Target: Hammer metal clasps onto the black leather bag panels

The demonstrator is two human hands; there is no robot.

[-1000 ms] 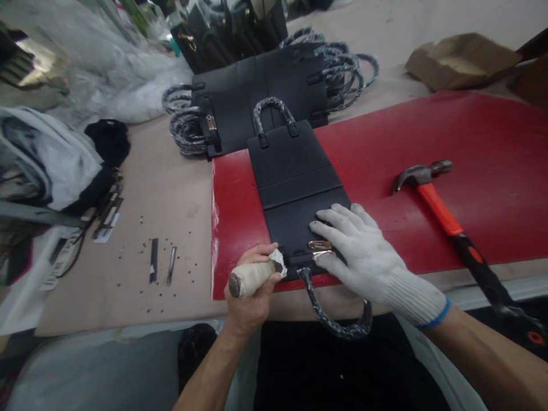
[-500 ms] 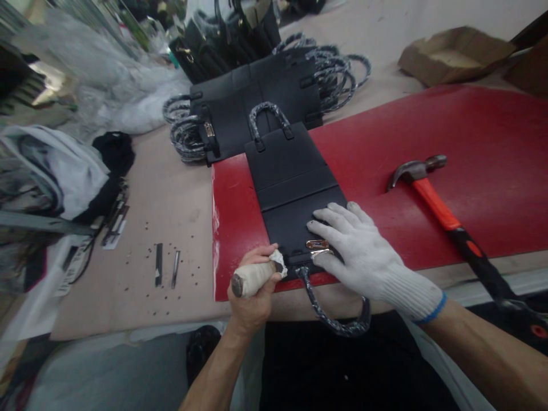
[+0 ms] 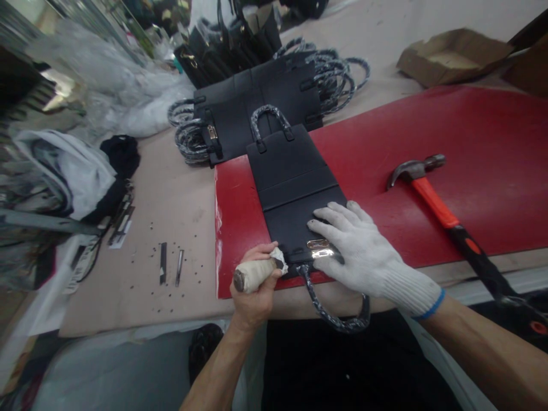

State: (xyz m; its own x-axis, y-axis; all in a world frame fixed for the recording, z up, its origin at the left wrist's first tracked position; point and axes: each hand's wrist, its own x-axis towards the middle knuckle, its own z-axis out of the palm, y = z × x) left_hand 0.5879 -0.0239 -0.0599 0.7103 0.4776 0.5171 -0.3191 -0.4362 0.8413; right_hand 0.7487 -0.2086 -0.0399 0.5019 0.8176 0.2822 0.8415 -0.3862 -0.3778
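Note:
A flat black bag panel [image 3: 291, 188] with wrapped handles at both ends lies on a red board [image 3: 428, 148]. My left hand [image 3: 252, 285], bare, is closed around a tool with a cloth-wrapped handle [image 3: 254, 274], its tip at the panel's near edge. My right hand [image 3: 363, 254], in a white knit glove, presses flat on the panel beside a metal clasp [image 3: 317, 248]. The near wrapped handle [image 3: 334, 317] hangs over the table edge.
A hammer with an orange and black handle [image 3: 445, 214] lies on the red board to the right. A stack of black panels with wrapped handles [image 3: 265, 97] sits behind. Two small metal punches [image 3: 170, 265] lie left on the table. A cardboard box [image 3: 454, 54] sits far right.
The view has shifted slightly. My gloved right hand has slid a little nearer over the clasp. My left hand keeps its grip on the tool.

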